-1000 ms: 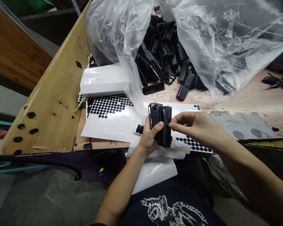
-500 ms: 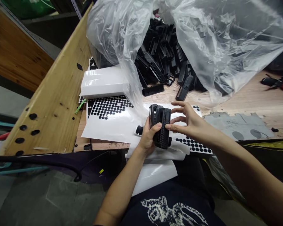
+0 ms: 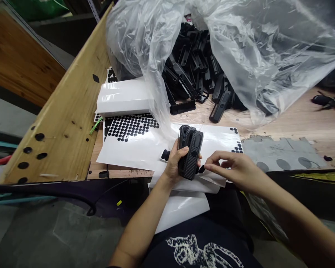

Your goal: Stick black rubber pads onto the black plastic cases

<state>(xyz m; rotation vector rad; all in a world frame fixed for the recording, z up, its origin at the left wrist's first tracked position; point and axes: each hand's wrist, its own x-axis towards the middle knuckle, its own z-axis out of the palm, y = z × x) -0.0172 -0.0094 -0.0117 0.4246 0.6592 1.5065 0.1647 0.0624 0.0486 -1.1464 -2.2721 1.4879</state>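
My left hand point(image 3: 175, 163) is wrapped round a few black textured plastic parts point(image 3: 190, 152), held side by side over the white sheets. To the right of them, my right hand point(image 3: 226, 165) pinches a small black sticker point(image 3: 201, 169) between thumb and fingertip. Under both hands lie white backing sheets point(image 3: 134, 152), one with rows of black round stickers point(image 3: 128, 127). More black dots point(image 3: 165, 155) sit on a strip just left of my left hand.
Behind, a clear plastic bag point(image 3: 145, 41) lies open around a heap of black parts point(image 3: 195, 63). One loose part point(image 3: 220, 107) rests before it. A folded white sheet point(image 3: 123, 98) is at left, beside a wooden side board point(image 3: 58, 104). Red-and-black tools point(image 3: 328, 100) lie far right.
My right hand has come away from the held parts and moved down and right, its fingers now pinched on a black sticker. The parts have tilted slightly in my left hand.
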